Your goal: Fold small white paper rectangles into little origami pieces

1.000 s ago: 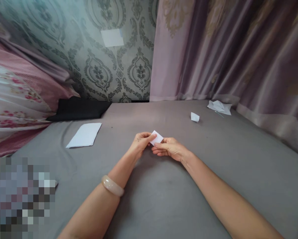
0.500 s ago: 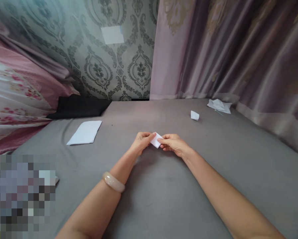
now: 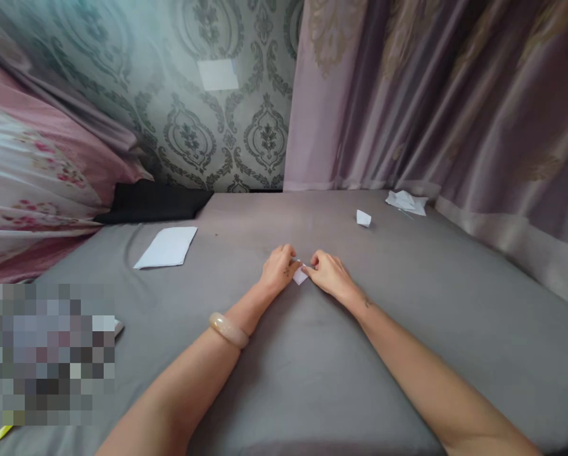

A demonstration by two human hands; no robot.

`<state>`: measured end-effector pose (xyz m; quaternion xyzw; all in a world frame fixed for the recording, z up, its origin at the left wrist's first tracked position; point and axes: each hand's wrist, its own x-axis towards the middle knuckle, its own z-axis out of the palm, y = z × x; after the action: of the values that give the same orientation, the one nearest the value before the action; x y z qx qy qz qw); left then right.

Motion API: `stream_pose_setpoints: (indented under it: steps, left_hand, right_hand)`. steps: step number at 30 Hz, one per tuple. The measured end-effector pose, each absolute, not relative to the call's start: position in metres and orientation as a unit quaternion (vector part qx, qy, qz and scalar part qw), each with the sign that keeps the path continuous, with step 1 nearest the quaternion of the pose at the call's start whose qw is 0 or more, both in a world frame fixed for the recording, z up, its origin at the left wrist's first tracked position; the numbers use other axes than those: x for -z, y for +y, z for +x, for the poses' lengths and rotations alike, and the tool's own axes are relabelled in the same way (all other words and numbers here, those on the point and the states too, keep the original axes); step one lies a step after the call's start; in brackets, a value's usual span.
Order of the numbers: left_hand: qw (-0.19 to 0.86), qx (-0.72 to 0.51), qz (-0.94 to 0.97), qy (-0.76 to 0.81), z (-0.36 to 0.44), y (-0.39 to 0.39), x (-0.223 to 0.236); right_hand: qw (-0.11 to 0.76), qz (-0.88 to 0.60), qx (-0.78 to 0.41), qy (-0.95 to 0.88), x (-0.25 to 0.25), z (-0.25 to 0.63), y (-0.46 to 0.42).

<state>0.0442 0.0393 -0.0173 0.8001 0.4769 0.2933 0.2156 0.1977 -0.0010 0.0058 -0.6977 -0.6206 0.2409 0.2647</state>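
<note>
A small piece of folded white paper (image 3: 300,277) lies on the grey bedsheet (image 3: 312,380) between my two hands, and much of it is hidden by my fingers. My left hand (image 3: 280,268), with a pale bangle (image 3: 228,330) on its wrist, pinches the paper's left side. From the right, the fingertips of my right hand (image 3: 328,273) hold its other side. Both hands rest low, at or very near the sheet.
A flat white paper sheet (image 3: 166,247) lies to the left. Farther back right are a small white paper piece (image 3: 364,218) and a crumpled white paper heap (image 3: 406,202). A black cushion (image 3: 153,201), floral bedding, patterned wallpaper and mauve curtains border the sheet.
Both hands have dropped from holding the paper above the sheet to low against it. The paper now looks smaller and more covered by my fingers.
</note>
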Motion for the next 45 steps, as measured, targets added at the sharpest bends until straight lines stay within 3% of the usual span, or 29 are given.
stream_pose_setpoints:
  steps: [3,10,25,45]
  left_hand:
    - [0.136,-0.246,0.870,0.406,0.036,0.038,0.017]
    - [0.077,-0.159,0.934,0.310,0.009,0.023,0.003]
    - [0.214,-0.232,0.895,0.317,0.003,0.036,0.004]
    - [0.192,-0.246,0.882,0.354,0.006,0.032,0.009]
  right_hand:
    - [0.266,-0.572,-0.118,-0.767,0.003,0.199,-0.008]
    - [0.197,-0.489,-0.073,-0.847,0.009,0.202,-0.008]
    - [0.279,-0.458,-0.135,-0.833,0.000,0.215,-0.020]
    - [0.288,-0.476,-0.071,-0.828,0.013,0.213,-0.018]
